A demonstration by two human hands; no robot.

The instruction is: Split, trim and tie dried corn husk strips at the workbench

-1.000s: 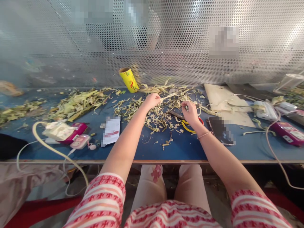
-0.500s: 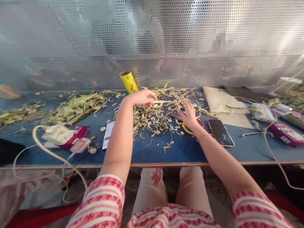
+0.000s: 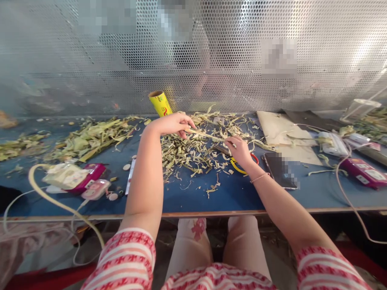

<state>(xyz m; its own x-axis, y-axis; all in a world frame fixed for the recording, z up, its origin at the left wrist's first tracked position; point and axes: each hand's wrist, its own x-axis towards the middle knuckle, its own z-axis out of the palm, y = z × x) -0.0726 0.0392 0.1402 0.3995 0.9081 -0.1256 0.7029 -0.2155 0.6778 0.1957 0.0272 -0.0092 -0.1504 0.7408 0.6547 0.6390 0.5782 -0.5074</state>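
Observation:
A thin, pale yellow-green strip of dried plant [image 3: 207, 135] stretches between my two hands, slanting down to the right. My left hand [image 3: 179, 124] pinches its left end. The fingers of my right hand [image 3: 238, 148] are closed on the right end. Beneath the strip lies a loose heap of dry, shredded plant bits [image 3: 187, 155]. Close under my right hand are scissors with red and yellow handles [image 3: 237, 166], their blades partly covered by the shreds.
A yellow cardboard tube [image 3: 160, 104] leans behind my left hand. Longer dried stalks [image 3: 93, 139] lie at the left. A phone [image 3: 276, 169], beige paper [image 3: 275, 129] and a magenta device [image 3: 364, 172] with cables are on the right. A perforated metal panel [image 3: 205, 60] closes the back.
My right hand has gone from spread fingers to a closed grip on the strip and moved slightly down. The strip now slants instead of lying nearly level. My left hand shifted slightly left.

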